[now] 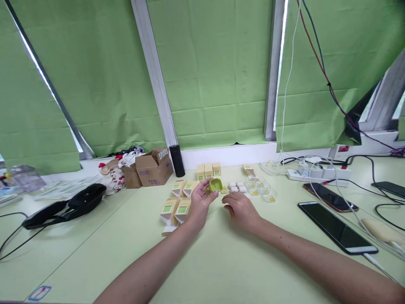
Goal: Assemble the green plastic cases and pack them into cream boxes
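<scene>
Holding green cup (216,185) up off desk (209,270) w/ L hand (200,202), thumb & fingers pinched on its side, hollow showing. R hand (241,207) half-curled nearby, apart from cup; can't tell if gripping anything. Close by: tiny yellow bits (224,190), white blocks (234,189), clear tubs (268,195), boxes (170,207). Poss. risks: cup slipping if pinched too lightly; bits or blocks scattering if brushed by R hand.

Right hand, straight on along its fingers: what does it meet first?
Probably the left hand, on its thumb side, which holds the small green container. Depth is unclear from one view, so the right hand might pass beneath it.
</scene>
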### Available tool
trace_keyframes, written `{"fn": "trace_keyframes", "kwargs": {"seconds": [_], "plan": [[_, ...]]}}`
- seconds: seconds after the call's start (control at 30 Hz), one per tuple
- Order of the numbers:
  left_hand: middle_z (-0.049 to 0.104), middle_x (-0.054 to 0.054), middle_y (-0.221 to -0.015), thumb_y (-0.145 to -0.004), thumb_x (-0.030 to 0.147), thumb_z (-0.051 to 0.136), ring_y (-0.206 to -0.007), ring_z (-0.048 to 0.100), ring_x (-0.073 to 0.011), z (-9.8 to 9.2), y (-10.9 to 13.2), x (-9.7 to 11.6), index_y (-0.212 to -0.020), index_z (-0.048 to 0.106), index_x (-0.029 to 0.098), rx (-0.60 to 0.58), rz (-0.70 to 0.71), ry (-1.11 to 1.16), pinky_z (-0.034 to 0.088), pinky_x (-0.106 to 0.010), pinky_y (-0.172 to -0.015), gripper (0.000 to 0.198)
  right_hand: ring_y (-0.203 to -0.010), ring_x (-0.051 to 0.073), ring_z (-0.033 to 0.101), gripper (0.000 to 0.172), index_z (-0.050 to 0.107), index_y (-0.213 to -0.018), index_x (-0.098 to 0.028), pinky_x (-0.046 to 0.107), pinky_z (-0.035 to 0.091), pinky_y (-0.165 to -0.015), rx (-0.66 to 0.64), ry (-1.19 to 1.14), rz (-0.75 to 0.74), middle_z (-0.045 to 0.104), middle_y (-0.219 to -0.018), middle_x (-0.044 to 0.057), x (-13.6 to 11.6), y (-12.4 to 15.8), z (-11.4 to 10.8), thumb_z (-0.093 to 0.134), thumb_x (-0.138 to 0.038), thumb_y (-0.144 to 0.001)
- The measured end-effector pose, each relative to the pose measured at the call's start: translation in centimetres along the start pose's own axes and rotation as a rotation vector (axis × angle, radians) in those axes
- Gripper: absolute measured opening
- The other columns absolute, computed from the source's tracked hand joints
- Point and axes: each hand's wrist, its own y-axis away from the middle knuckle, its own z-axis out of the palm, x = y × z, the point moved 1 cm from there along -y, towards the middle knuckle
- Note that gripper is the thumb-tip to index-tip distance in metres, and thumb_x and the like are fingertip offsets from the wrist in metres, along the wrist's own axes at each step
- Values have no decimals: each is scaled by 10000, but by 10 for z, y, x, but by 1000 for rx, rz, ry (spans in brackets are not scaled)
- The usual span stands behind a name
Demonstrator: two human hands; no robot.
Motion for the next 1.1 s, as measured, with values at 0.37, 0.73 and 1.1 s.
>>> {"fn": "trace_keyframes", "kwargs": {"seconds": [0.37,0.73,1.1], "plan": [[722,-135,-1287,-706,309,891,-1200,676,-301,-10,6,-10,-1237,681,196,-60,-33,-111,507,-440,-1051,583,-854,225,675,170,803,-969,-268,356,532,-722,251,-851,345,779,-1006,60,-18,3,-29,659,-306,-889],[725,-142,-1267,-720,329,887,-1194,664,-312,-4,16,-18,-1202,711,192,-102,-33,-228,495,-445,-1026,531,-697,177,568,431,819,-874,-187,274,433,-525,306,-1184,724,751,-825,90,4,0,-31,890,-554,-660],[703,-157,-1305,-727,402,901,-1122,683,-295,-5,16,-23,-1232,694,170,-94,-102,-212,522,-435,-991,593,-669,131,539,512,770,-806,-167,214,407,-497,329,-1283,839,700,-763,49,10,1,-29,932,-599,-585]]}}
